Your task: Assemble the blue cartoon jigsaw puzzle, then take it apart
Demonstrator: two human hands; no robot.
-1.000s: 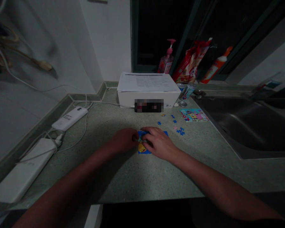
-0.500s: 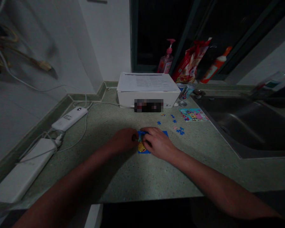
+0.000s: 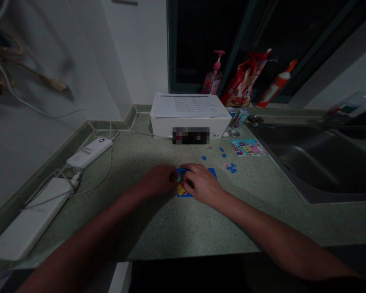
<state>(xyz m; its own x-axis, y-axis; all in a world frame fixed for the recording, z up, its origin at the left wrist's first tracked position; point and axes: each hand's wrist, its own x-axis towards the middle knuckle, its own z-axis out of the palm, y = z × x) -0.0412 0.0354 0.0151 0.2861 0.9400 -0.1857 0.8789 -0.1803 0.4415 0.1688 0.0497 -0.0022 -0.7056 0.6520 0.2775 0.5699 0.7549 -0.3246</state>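
A small blue jigsaw puzzle [image 3: 183, 192] with a yellow figure lies flat on the counter, partly covered by my hands. My left hand [image 3: 161, 180] is closed at its left edge, thumb and fingers pinched together; what sits between them is too dark to make out. Over the puzzle's middle and right part, my right hand [image 3: 203, 183] curls its fingers down onto the surface, holding it near the left hand's fingertips. Beyond the hands lie several loose puzzle pieces [image 3: 231, 168], mostly blue, including a single blue piece [image 3: 204, 158].
A colourful picture card [image 3: 250, 147] lies beside the metal sink [image 3: 323, 158]. At the back stands a white box [image 3: 190, 106] with printed paper on top, near a tilted can [image 3: 241, 118]. White power bank [image 3: 90, 152], power strip [image 3: 33, 219] and cables line the left side.
Both hands stay almost in place at the puzzle, with only a very slight shift of the right hand and the puzzle's edge. The loose pieces have not moved.
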